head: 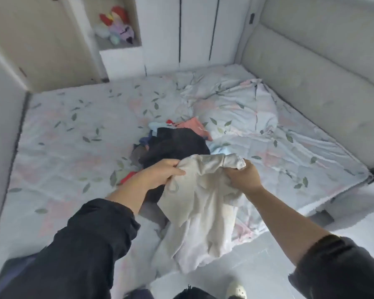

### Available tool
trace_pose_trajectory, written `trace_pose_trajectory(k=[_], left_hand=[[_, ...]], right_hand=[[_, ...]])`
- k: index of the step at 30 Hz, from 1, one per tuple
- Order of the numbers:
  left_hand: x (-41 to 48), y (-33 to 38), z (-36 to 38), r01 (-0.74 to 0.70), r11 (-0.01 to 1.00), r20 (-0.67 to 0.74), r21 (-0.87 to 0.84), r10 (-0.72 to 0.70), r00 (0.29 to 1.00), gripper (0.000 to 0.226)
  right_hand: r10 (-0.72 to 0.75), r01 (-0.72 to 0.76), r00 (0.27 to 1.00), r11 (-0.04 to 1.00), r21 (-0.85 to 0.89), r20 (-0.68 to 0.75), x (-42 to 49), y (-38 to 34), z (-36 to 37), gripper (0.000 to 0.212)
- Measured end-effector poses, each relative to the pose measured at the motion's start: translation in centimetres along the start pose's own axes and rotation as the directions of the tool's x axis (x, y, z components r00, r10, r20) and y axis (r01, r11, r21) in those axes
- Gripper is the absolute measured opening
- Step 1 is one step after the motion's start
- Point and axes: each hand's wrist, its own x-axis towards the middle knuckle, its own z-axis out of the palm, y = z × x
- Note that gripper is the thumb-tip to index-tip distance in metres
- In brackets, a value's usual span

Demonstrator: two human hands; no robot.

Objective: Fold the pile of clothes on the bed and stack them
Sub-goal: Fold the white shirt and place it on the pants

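My left hand (162,173) and right hand (242,175) each grip the top of a white garment (203,208), held over the near edge of the leaf-print bed (73,147). The pile of clothes (173,143) lies just behind it, mid-bed; padded headboard (311,72) at right, white cupboard doors (194,29) beyond.

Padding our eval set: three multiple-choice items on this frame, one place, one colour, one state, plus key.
1. Where does the clothes pile lie? A) on the bed B) on the floor C) on a chair
2. What colour is the held garment? A) red B) cream-white C) black
3. What state is it in? A) folded flat B) unfolded, gripped by left hand and right hand C) lying untouched
Key: 1A, the pile sits mid-bed; 2B, its cloth is pale cream; 3B, both hands clutch its crumpled top edge.
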Motion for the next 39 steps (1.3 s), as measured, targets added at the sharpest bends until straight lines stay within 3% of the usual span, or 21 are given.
trace_pose_trajectory(k=[4,8,11,15,16,17,18,19,21,22,23,25,27,30,34,37,39], left_hand=[[-5.1,-3.3,0.7,0.010,0.975,-0.202,-0.222,-0.056,0.978,0.022],[-11.5,-7.0,1.0,0.000,0.933,-0.328,-0.360,-0.126,0.936,0.028],[-16.2,-9.3,0.4,0.041,0.894,-0.389,-0.447,-0.235,0.891,0.027],[-21.4,-12.0,-1.9,0.096,0.866,-0.379,-0.490,-0.311,0.871,0.026],[-22.3,-12.7,-2.8,0.085,0.863,-0.389,-0.497,-0.309,0.868,0.026],[-22.6,-13.4,-3.9,0.058,0.861,-0.428,-0.506,-0.309,0.850,0.027],[-22.4,-14.3,-5.1,0.014,0.862,-0.503,-0.506,-0.308,0.808,0.027],[-21.7,-15.2,-6.3,-0.045,0.870,-0.605,-0.491,-0.304,0.736,0.030],[-19.3,-17.2,-8.5,-0.153,0.898,-0.774,-0.413,-0.257,0.579,0.038],[-17.7,-18.5,-9.1,-0.191,0.900,-0.802,-0.393,-0.233,0.550,0.043],[-15.9,-20.0,-9.6,-0.199,0.910,-0.810,-0.364,-0.203,0.550,0.049],[-12.1,-24.3,-9.9,-0.066,0.986,-0.824,-0.154,-0.091,0.559,0.060],[-8.1,-29.9,-9.6,0.163,0.977,-0.814,0.135,0.016,0.580,0.067],[-2.3,-37.8,-9.0,0.357,0.855,-0.767,0.376,0.071,0.638,0.067],[3.9,-44.9,-8.7,0.534,0.665,-0.751,0.522,0.060,0.658,0.060],[6.9,-48.4,-7.9,0.617,0.497,-0.777,0.610,0.221,0.589,0.061],[8.0,-49.5,-7.7,0.621,0.502,-0.798,0.602,0.346,0.494,0.062]], right_hand=[[-0.019,0.044,0.951,0.996,-0.076,0.307,1.0,-0.6,3.4,0.013],[-0.042,0.132,0.816,0.984,-0.116,0.576,-1.2,-1.3,6.5,0.007],[0.060,0.026,0.663,0.994,-0.103,0.746,-4.0,-1.7,8.9,0.006],[0.247,-0.182,0.328,0.964,-0.195,0.912,-6.7,-1.9,12.6,0.013],[0.251,-0.213,0.289,0.958,-0.194,0.924,-6.9,-1.8,13.8,0.015],[0.246,-0.221,0.286,0.957,-0.186,0.926,-7.0,-1.8,15.1,0.018],[0.222,-0.201,0.335,0.966,-0.161,0.916,-6.9,-1.6,16.8,0.022],[0.166,-0.147,0.438,0.983,-0.111,0.884,-6.5,-1.2,18.7,0.027],[-0.025,0.108,0.714,0.991,-0.075,0.699,-5.4,-0.1,22.7,0.040],[-0.126,0.239,0.792,0.964,-0.113,0.598,-4.8,0.8,24.7,0.047],[-0.190,0.310,0.824,0.939,-0.145,0.535,-4.1,2.1,26.6,0.054],[-0.255,0.385,0.826,0.907,-0.172,0.502,-2.7,5.9,30.0,0.066],[-0.333,0.495,0.789,0.843,-0.212,0.516,-1.1,11.0,33.1,0.070],[-0.404,0.635,0.721,0.711,-0.302,0.563,1.1,17.8,37.3,0.071],[-0.376,0.767,0.621,0.475,-0.432,0.688,4.0,25.4,41.5,0.076],[-0.414,0.825,0.564,0.252,-0.506,0.714,5.3,30.4,43.2,0.078],[-0.524,0.838,0.526,0.186,-0.512,0.670,5.6,32.0,43.9,0.079]])
